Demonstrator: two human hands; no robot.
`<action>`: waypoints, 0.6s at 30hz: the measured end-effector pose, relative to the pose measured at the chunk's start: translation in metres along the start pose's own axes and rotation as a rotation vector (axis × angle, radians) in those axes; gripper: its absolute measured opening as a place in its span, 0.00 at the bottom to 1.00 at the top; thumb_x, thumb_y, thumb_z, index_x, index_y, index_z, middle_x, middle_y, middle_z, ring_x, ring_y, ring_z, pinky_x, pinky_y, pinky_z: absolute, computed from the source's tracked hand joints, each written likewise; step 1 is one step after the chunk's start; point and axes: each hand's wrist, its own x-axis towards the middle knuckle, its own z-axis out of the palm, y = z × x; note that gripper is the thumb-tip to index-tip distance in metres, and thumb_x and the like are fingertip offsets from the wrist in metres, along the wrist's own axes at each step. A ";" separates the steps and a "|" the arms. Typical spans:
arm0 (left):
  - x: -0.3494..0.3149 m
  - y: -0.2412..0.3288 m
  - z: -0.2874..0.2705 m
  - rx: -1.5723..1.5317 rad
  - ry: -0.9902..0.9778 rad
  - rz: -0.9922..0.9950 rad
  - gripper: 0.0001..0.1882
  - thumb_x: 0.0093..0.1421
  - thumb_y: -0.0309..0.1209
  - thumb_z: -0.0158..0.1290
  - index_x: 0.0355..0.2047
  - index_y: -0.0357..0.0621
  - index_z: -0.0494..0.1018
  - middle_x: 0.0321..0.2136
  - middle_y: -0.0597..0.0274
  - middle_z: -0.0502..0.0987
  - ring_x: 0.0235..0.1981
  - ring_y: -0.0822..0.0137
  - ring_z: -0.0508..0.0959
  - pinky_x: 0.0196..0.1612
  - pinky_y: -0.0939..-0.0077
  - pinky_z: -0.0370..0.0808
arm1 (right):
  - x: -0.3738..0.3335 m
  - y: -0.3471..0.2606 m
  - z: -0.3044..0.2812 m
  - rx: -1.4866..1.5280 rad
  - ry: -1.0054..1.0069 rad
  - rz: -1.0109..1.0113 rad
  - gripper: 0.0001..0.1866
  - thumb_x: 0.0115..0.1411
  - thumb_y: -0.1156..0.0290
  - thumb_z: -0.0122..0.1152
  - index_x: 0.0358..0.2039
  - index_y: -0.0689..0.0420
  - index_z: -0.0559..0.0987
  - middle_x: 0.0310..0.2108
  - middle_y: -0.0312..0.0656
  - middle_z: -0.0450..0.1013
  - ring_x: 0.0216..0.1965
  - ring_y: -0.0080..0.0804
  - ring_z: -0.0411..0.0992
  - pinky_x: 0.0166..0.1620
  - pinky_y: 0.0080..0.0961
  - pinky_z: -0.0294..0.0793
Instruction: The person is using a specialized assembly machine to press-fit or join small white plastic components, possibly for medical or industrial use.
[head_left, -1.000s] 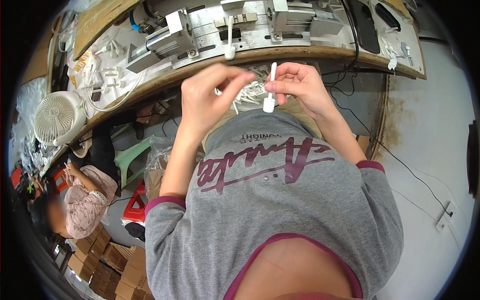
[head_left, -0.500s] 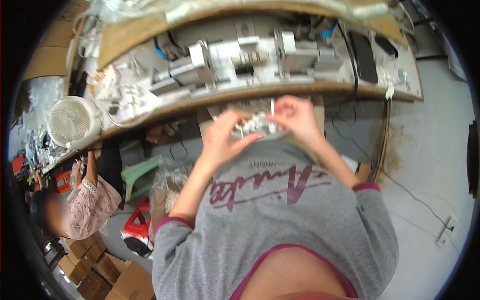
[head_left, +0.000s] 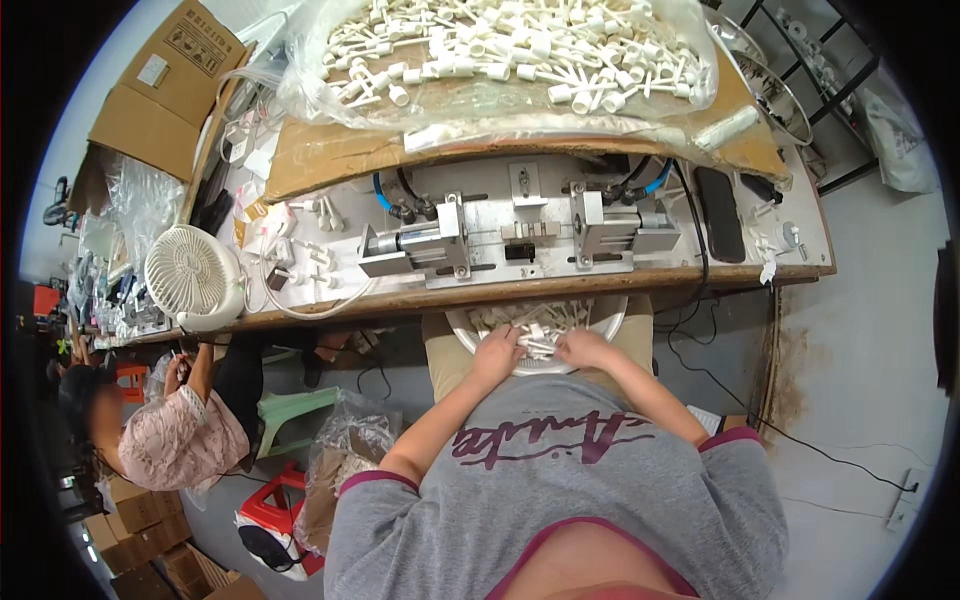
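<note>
On my lap rests a round white basin holding many small white plastic parts, some like short rods. My left hand reaches into its left side, fingers curled in against the pieces. Opposite, my right hand is at the right side of the heap, its fingers bent and drawn together. Both hands touch the parts near the basin's near rim. What lies between the fingers of either hand is too small and too covered to make out.
Ahead on the workbench stands a metal clamping fixture with blue air hoses. Behind it a clear bag of white cup-ended rods lies on cardboard. A fan and a phone flank the fixture. A co-worker sits at left.
The view has shifted, bringing the bag of white rods into sight. Both hands have lowered into the basin; before, they were raised and apart above it, with the right fingers near a white piece.
</note>
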 end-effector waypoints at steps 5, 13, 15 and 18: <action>0.045 0.004 -0.003 0.003 -0.153 -0.032 0.21 0.55 0.35 0.58 0.48 0.41 0.73 0.36 0.44 0.78 0.40 0.48 0.78 0.42 0.57 0.76 | 0.044 0.037 0.047 0.159 -0.116 -0.090 0.26 0.58 0.60 0.56 0.55 0.58 0.72 0.46 0.55 0.75 0.49 0.53 0.74 0.52 0.40 0.72; 0.003 0.006 -0.034 0.116 0.051 0.068 0.32 0.49 0.38 0.63 0.54 0.43 0.67 0.31 0.52 0.77 0.36 0.49 0.78 0.41 0.57 0.74 | -0.039 -0.051 -0.069 -0.138 -0.128 -0.055 0.28 0.60 0.59 0.59 0.60 0.56 0.69 0.43 0.57 0.76 0.45 0.53 0.75 0.49 0.42 0.74; -0.002 0.018 -0.032 0.143 0.130 0.165 0.28 0.49 0.38 0.63 0.50 0.44 0.71 0.31 0.53 0.77 0.38 0.51 0.78 0.42 0.58 0.73 | -0.073 -0.086 -0.118 0.013 0.015 -0.255 0.26 0.61 0.58 0.59 0.58 0.53 0.72 0.43 0.53 0.77 0.43 0.49 0.77 0.47 0.41 0.76; -0.010 0.010 -0.023 0.111 -0.066 0.301 0.22 0.48 0.38 0.63 0.42 0.45 0.76 0.30 0.56 0.78 0.39 0.53 0.78 0.42 0.59 0.74 | -0.102 -0.123 -0.197 0.179 0.590 -0.446 0.14 0.58 0.66 0.62 0.45 0.54 0.79 0.33 0.44 0.78 0.30 0.42 0.77 0.36 0.34 0.77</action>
